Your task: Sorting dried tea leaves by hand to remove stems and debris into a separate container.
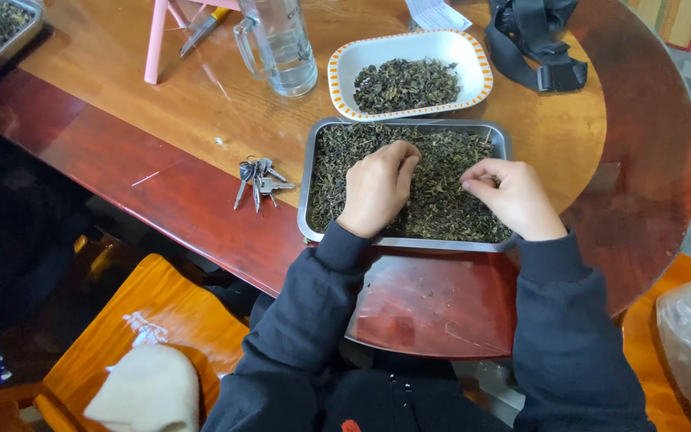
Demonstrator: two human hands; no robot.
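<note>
A steel tray [504,142] full of dark dried leaves [441,180] sits at the table's [161,120] near edge. Behind it, one white dish [337,68] holds a smaller heap. The left hand [377,188] rests curled on the leaves; the right hand [513,196] is pinched, perhaps on a leaf. A second tray [17,36] is cut off at the far left corner.
</note>
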